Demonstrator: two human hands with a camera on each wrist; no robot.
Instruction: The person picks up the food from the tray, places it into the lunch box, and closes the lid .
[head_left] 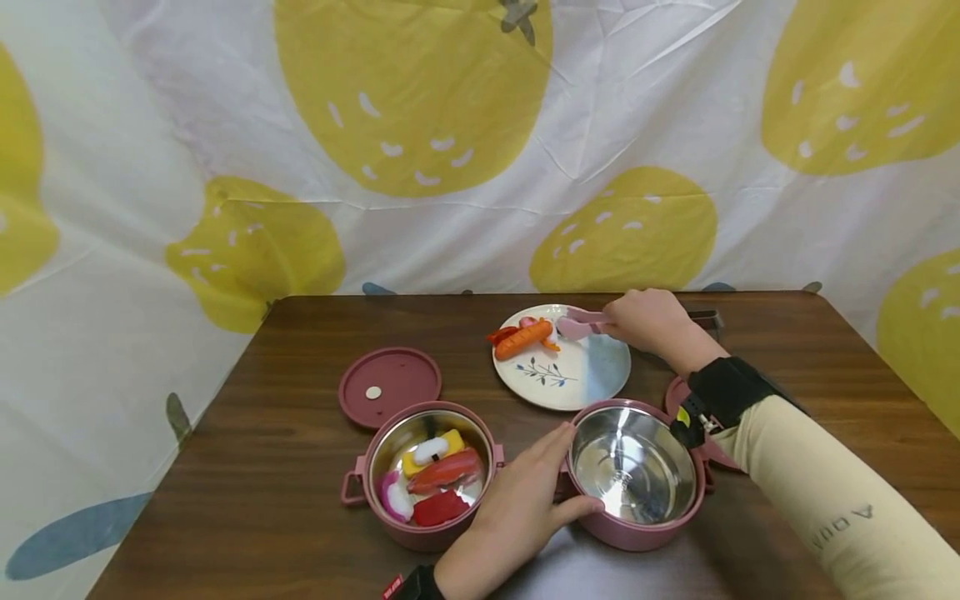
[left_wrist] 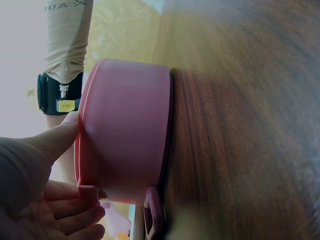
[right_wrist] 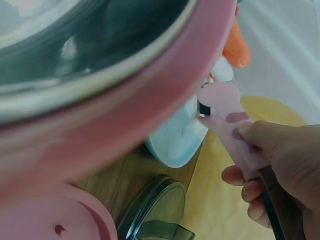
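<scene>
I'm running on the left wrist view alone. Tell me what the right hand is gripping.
Observer: The right hand grips pink tongs, reaching over the plate.
Operator: Confirm whether there's a second pot.
Observer: Yes, a second pot, to the left of the left hand, with colourful food-shaped pieces inside.
Operator: Name what lies just behind it.
Observer: A round maroon lid, flat on the table.

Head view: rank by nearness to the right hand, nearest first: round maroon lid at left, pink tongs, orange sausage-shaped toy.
1. Pink tongs: in the right hand.
2. Sausage-shaped toy: on the white plate, left side.
3. Maroon lid: on the wooden table, left of the plate.
</scene>
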